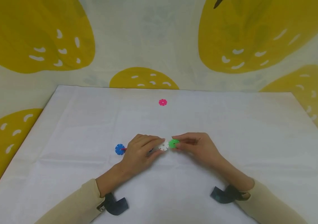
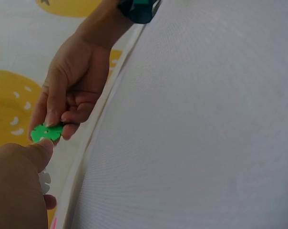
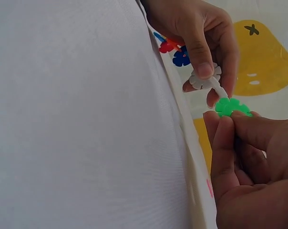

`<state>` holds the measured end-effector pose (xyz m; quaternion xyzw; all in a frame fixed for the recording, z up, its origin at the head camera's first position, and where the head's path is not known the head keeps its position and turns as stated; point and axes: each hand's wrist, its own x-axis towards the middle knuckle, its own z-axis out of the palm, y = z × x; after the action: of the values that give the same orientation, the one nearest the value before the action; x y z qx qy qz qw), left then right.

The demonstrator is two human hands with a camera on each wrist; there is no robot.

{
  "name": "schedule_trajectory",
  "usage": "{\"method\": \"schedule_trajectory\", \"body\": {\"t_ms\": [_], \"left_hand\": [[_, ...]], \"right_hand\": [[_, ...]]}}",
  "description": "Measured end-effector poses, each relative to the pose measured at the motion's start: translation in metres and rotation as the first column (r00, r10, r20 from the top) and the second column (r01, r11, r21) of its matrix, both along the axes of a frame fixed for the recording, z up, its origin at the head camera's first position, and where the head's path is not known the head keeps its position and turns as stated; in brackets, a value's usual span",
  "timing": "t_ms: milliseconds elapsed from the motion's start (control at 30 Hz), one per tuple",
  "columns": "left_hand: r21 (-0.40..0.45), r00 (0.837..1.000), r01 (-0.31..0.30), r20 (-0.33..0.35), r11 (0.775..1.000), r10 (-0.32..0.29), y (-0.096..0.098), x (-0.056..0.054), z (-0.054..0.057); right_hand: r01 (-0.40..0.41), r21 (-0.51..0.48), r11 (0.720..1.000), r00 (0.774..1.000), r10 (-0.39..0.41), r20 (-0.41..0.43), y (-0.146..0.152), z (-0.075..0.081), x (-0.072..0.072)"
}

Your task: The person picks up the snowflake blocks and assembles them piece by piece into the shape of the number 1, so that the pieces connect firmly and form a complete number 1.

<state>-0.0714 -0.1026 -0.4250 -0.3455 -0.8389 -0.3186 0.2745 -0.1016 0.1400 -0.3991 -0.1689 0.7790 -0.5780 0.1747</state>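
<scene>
My left hand [image 1: 140,151] pinches a white notched plastic snowflake disc [image 1: 163,145] between thumb and fingers. That disc belongs to a linked row. A blue disc [image 1: 119,149] shows at its far left end, and the palm hides much of the middle. In the right wrist view a red disc [image 3: 166,46], a dark blue disc [image 3: 180,57] and an edge-on white disc [image 3: 219,88] appear along the row. Between the thumb and fingers of my right hand [image 1: 202,147] is a green disc [image 1: 173,143], right at the edge of the edge-on white one.
A single pink disc [image 1: 163,102] lies near the back edge of the white-covered table [image 1: 231,118]. Behind the table hangs a cloth [image 1: 147,37] with large yellow fruit shapes. Both wrists wear dark straps [image 1: 115,205].
</scene>
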Motion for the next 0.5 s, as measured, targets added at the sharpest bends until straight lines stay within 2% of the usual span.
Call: {"method": "schedule_trajectory", "body": {"t_ms": [233,367,500], "left_hand": [[0.001,1.000,0.007,0.005,1.000,-0.007,-0.0007,0.0002,-0.0006],[0.001,1.000,0.016,-0.001,1.000,-0.016,-0.0011,0.0000,-0.0017],[-0.001,1.000,0.029,0.000,1.000,-0.029,-0.0019,-0.0001,-0.0029]], "right_hand": [[0.008,0.047,0.999,0.998,-0.005,-0.058,-0.0009,0.0022,0.0022],[0.004,0.062,0.998,0.990,0.005,-0.143,-0.0015,0.0007,0.0032],[-0.006,0.052,0.999,0.971,0.019,-0.240,-0.0034,-0.0010,0.0047]]}}
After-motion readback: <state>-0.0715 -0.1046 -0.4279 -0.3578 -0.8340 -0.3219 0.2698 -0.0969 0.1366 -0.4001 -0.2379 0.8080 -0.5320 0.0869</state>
